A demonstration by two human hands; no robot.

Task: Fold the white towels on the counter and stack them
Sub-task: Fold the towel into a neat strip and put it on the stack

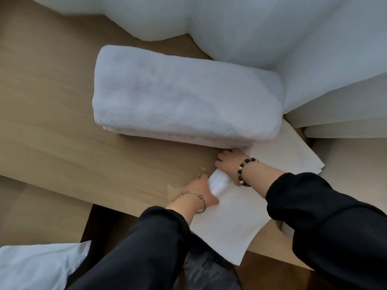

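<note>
The left hand is pinching the bunched, rolled-up edge of a thin, smooth white towel, thumb on top and fingers curling round the fold. The right hand is lying palm down just beyond it, fingers bent and pressing at the towel's far end, knuckles touching the base of the stack of thick, fluffy white folded towels; whether it is pinching cloth I cannot tell. The thin towel is lying flat on the pale wooden counter, its near corner hanging over the edge, just beside the stack. Both arms are reaching forward in black sleeves, the left wrist wearing a silver bangle, the right a beaded bracelet.
</note>
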